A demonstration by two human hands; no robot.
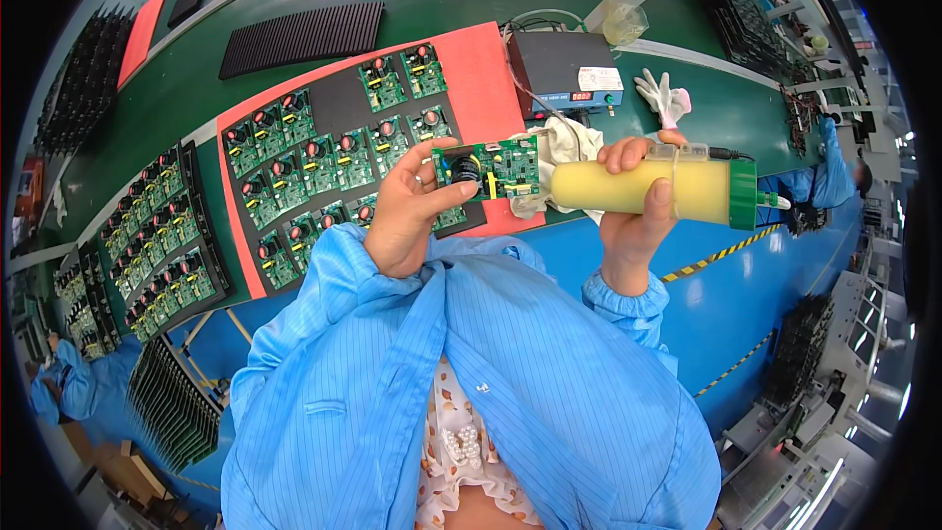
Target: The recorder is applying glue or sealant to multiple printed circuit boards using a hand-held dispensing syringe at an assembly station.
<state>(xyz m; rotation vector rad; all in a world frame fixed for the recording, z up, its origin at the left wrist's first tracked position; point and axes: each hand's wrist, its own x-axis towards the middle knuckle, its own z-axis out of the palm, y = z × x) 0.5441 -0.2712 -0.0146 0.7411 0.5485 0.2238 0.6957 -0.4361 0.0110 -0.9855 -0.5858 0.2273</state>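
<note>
My left hand (412, 206) is closed on the left end of a green circuit board (513, 169), thumb on its face beside a dark round coil. The board is held up in front of my chest. In my right hand (638, 201) lies a fat dispensing syringe (589, 185) filled with pale yellow paste, gripped around its barrel and tilted nearly level. Its green cap (743, 194) with a hose fitting points right. The syringe's left end is close to the board's right edge; whether they touch I cannot tell.
Rows of similar boards (351, 159) lie on a black mat over a red sheet (481, 69). A dark control box (559, 69) with a display stands behind, a white glove (664, 98) to its right. More boards (157, 236) fill a left tray. A black ribbed strip (301, 37) lies farther back.
</note>
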